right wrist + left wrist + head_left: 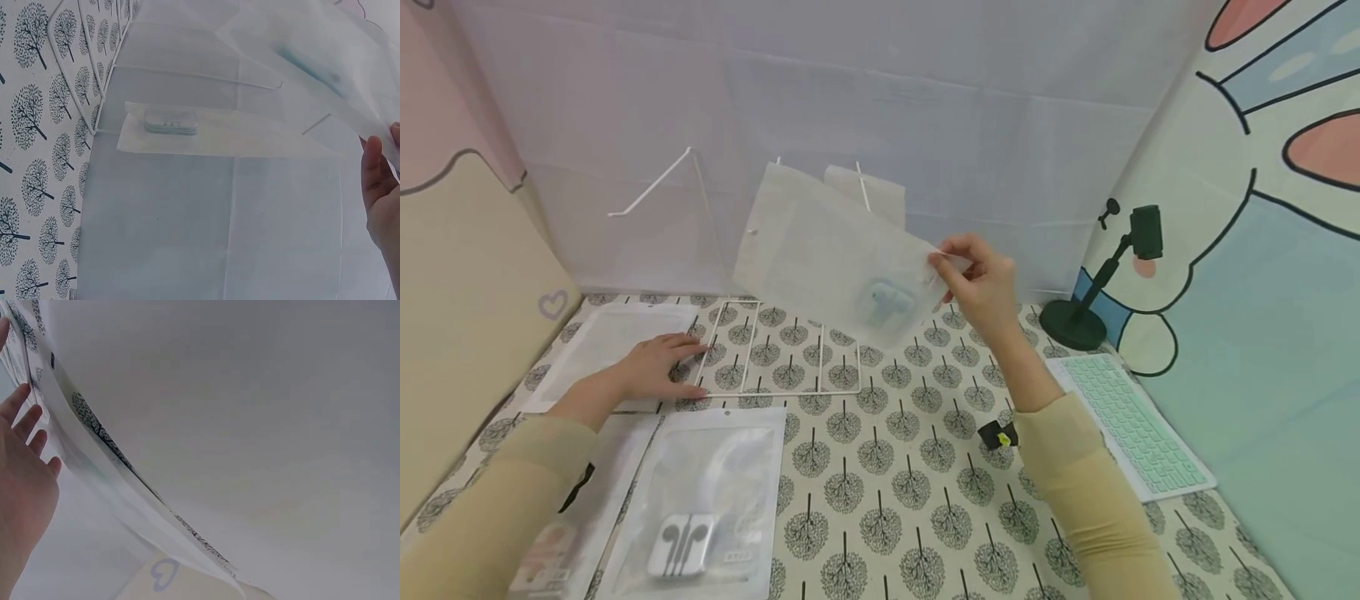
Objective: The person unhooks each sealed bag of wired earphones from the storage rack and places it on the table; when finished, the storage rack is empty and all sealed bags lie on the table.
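- Through the head view I see the right hand pinching one corner of the frosted pouch between thumb and fingers, likely to keep its far end unobstructed.
- That pouch is up in front of the rack; I can't tell whether its far end is hooked on.
- The left hand spreads its fingers at the rack's base, seemingly to steady it.

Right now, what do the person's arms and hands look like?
The left sleeve and right sleeve are plain beige-yellow, cuffed above the wrists. The left hand and right hand show no gloves or rings. A black piece with a yellow mark shows beside the right sleeve, perhaps worn.
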Demonstrator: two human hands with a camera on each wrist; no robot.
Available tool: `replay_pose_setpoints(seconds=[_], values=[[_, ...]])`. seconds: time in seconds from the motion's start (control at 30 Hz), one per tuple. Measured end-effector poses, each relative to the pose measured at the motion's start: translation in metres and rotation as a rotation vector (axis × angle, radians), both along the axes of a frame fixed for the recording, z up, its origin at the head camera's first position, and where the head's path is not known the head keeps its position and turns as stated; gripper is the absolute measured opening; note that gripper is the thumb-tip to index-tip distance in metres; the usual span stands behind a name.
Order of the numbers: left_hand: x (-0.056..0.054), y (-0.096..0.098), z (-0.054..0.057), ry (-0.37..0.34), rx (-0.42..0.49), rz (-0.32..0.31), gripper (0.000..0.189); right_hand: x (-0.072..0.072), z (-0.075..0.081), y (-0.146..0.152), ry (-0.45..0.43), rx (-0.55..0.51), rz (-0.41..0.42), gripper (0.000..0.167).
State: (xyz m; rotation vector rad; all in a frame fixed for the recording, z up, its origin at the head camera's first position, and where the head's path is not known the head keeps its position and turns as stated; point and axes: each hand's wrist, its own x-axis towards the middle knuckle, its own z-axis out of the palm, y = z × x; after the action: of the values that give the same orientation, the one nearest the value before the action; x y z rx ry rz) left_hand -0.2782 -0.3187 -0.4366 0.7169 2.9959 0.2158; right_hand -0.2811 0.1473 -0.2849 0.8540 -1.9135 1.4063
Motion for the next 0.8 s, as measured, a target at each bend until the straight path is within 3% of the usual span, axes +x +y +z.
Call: replay_pose_setpoints(seconds=[0.47, 0.8], values=[[0.004, -0.001, 0.0, 0.007, 0.03, 0.004, 0.082, 0.0, 0.009, 0.003, -0.009, 0.0, 0.036, 0.011], [0.003, 0.0, 0.001, 0.017, 0.036, 0.004, 0.081, 0.004, 0.01, 0.03, -0.072, -0.006, 0.031, 0.01]])
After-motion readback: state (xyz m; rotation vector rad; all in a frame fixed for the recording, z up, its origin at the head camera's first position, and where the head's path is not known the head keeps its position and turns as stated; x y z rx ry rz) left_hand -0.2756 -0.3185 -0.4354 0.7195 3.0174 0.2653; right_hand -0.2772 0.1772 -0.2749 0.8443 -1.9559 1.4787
